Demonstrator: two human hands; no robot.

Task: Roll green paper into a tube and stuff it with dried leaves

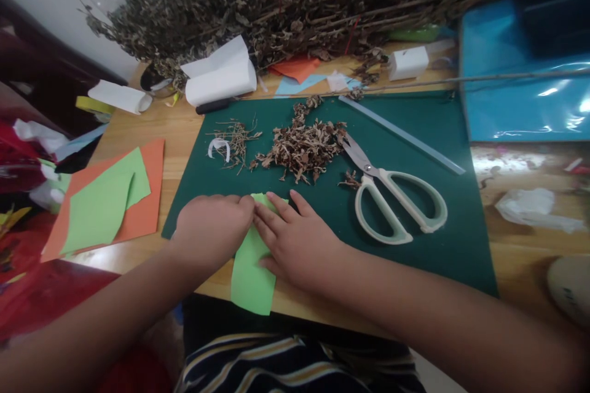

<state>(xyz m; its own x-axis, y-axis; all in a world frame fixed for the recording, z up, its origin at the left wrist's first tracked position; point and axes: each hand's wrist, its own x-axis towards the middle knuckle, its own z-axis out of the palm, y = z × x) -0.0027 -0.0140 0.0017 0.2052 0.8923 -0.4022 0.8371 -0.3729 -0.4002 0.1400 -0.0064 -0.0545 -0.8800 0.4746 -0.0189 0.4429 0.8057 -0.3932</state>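
A strip of light green paper (254,279) lies at the front edge of the dark green cutting mat (415,273), its lower end hanging past the table edge. My left hand (212,227) is closed in a fist at the strip's upper left edge and grips the paper there; its fingertips are hidden. Flat across the strip's right side rests my right hand (299,239), its fingers stretched out. Just beyond both hands is a heap of dried leaves (306,147). Scissors (369,169) with pale handles lie to the right, blades slightly apart.
Thin stems (237,141) and a white paper curl (219,146) sit left of the leaves. Green sheets (99,209) rest on orange paper (154,178). A paper roll (221,83), a dried plant bundle (276,6), a clear strip (405,135) and a blue folder (488,73) lie farther back.
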